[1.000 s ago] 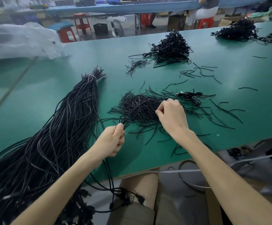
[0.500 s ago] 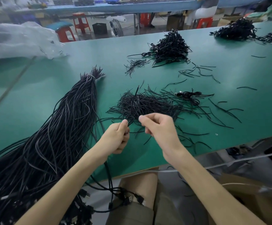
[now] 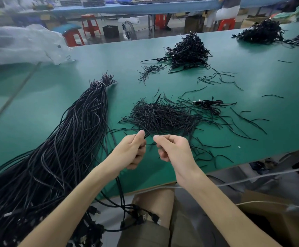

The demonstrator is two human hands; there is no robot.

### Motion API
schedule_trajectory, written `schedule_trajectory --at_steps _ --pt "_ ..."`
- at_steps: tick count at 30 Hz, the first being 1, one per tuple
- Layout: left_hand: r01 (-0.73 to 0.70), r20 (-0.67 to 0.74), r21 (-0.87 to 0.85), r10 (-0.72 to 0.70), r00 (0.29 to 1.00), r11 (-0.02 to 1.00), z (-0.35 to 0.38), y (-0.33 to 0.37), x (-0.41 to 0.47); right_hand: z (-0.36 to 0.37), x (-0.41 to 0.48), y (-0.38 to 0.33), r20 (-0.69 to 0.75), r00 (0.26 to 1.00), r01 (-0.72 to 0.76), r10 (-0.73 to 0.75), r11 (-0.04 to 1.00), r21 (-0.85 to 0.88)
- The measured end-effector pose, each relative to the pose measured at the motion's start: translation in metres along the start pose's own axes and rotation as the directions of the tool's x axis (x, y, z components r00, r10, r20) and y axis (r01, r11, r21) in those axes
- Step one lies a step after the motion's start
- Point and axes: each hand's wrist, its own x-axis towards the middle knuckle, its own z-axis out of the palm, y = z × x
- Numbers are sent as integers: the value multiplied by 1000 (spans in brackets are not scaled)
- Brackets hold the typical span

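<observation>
My left hand (image 3: pixel 131 150) grips a black cable (image 3: pixel 121 191) that hangs off the table edge down to USB plugs (image 3: pixel 142 218) over my lap. A thin black tie (image 3: pixel 153 113) sticks up from under its thumb. My right hand (image 3: pixel 173 148) is close beside it, fingers curled, and pinches a short strand running between the two hands. Just beyond both hands lies a loose pile of short black ties (image 3: pixel 164 116). A long bundle of black cables (image 3: pixel 73 139), bound near its far end, stretches along the left of the green table (image 3: pixel 38 104).
One coiled cable (image 3: pixel 211 104) lies right of the tie pile, with stray ties scattered around. Heaps of coiled cables sit farther back (image 3: pixel 188 50) and at the far right (image 3: pixel 261 32). A clear plastic bag (image 3: pixel 20 45) lies at the back left. A person sits beyond the table.
My right hand drew back from the tie pile toward my left hand with a tie. The two hands are now close together near the table's front edge.
</observation>
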Motion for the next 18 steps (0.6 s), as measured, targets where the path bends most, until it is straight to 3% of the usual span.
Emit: schedule_trajectory --at_steps 11,15,18 --pt "-20 54 -37 22 998 999 -1 0 -2 -4 -1 10 94 996 4 -2 1000 -26" --pt "-47 148 -72 57 987 996 -7 2 -6 -15 1 11 232 973 20 -6 998 -55" --pt "-21 266 -121 53 963 992 -14 3 -11 -25 8 4 385 923 -32 -16 993 118"
